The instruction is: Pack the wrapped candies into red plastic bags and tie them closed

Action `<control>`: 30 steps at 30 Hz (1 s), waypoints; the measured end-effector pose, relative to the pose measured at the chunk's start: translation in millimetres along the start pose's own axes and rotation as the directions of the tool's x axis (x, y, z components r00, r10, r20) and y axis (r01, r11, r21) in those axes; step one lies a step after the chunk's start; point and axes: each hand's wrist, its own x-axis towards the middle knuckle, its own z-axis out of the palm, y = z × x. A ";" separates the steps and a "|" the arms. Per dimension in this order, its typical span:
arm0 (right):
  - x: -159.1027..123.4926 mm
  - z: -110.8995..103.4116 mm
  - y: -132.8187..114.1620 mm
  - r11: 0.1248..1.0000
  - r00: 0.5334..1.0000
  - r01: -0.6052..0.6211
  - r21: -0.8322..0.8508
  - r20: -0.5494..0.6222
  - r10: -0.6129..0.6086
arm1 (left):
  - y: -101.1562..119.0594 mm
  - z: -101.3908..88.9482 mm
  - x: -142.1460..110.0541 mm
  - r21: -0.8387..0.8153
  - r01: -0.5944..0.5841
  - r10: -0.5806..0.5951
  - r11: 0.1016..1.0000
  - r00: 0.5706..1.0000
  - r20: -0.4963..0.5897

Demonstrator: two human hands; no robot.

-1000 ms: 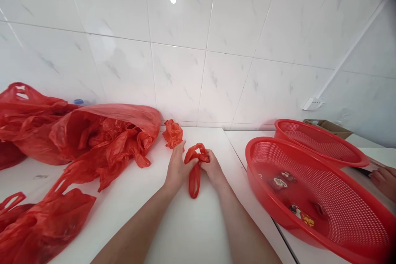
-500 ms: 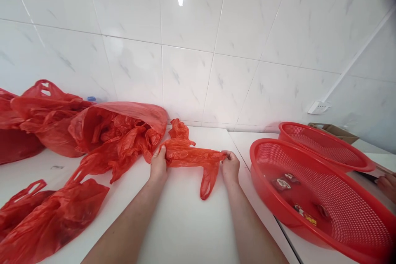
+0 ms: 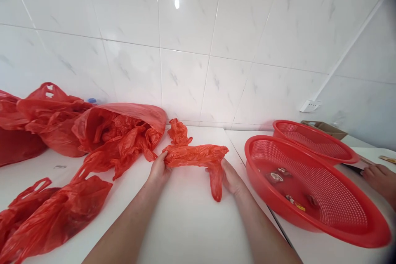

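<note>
A thin red plastic bag [image 3: 193,156] is stretched out sideways above the white table, one handle part drooping down near its right end. My left hand [image 3: 159,169] pinches the bag's left end between thumb and fingers. At the right, my right hand [image 3: 230,176] grips the bag beside the drooping part. Its fingers are mostly hidden behind the plastic, with a fingertip showing on the far side. Just beyond the bag lies another crumpled red bag [image 3: 178,133].
A large red bag [image 3: 133,110] full of crumpled bags lies open at left. More red bags [image 3: 62,210] lie nearer. At right stand a red perforated basket [image 3: 337,198] with several small packets, and a second basket [image 3: 315,140]. Another person's hand [image 3: 379,177] is beside a dark blade.
My right hand has shifted from the bag's right tip to lower down, behind its drooping part. My left hand still holds the left end. The view has turned slightly right.
</note>
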 end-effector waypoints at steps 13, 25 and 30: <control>7.5 -34.6 -4.3 0.997 0.900 0.026 -0.078 -0.432 -0.057 | 28.4 -13.1 -16.2 0.448 -0.491 0.552 0.747 0.834 -0.007; 3.1 -25.7 -6.3 0.998 0.880 0.003 -0.069 -0.473 -0.035 | -13.2 15.1 -48.7 0.760 -0.504 0.183 0.411 0.862 0.472; 1.5 -24.6 -13.1 0.975 0.952 0.074 0.211 -0.307 -0.006 | 18.1 -2.0 -22.9 0.427 -0.100 0.045 0.899 0.989 0.138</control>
